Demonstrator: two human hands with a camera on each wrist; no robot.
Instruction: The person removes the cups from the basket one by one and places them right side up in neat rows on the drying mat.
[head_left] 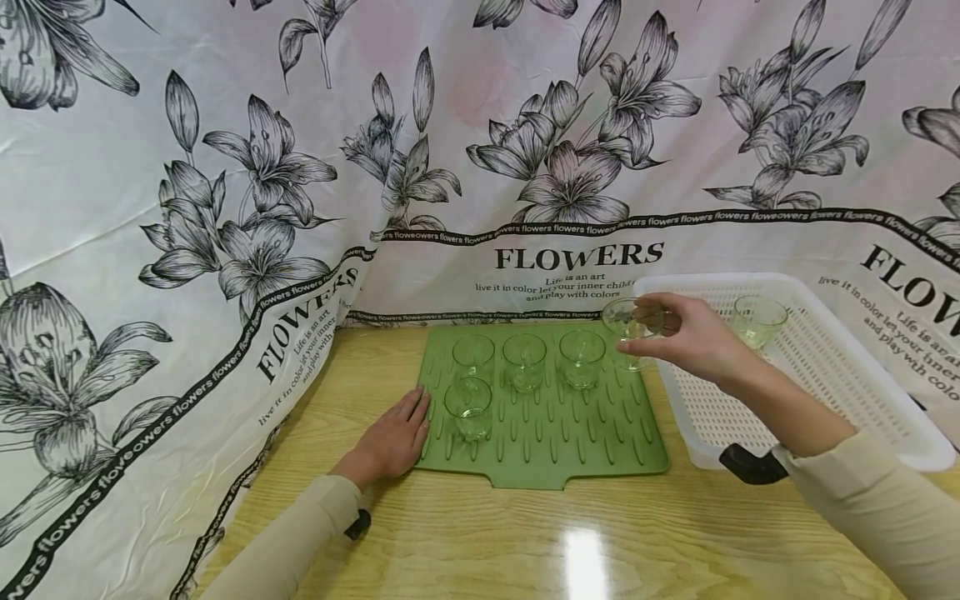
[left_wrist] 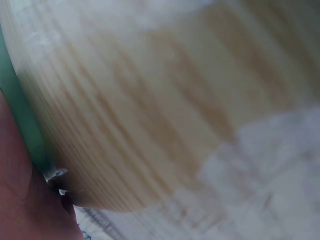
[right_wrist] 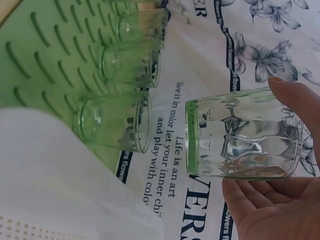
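My right hand [head_left: 686, 337] grips a clear, green-tinted drinking glass [right_wrist: 245, 135] between thumb and fingers. This glass is in the air over the back right corner of a green ribbed drying mat [head_left: 555, 437]. Several matching glasses stand on the mat: three in a back row, including the right one [head_left: 582, 360], and one nearer glass [head_left: 468, 408] at the left. At the mat's left edge, my left hand [head_left: 392, 437] rests flat with its fingers extended. Only part of that hand [left_wrist: 25, 200] shows in the left wrist view, beside the mat's edge.
A white perforated plastic basket [head_left: 693, 446] stands right of the mat, with another glass [head_left: 759, 323] inside it. Flower-printed cloth [head_left: 420, 283] hangs behind and along the left of the wooden table [head_left: 465, 542].
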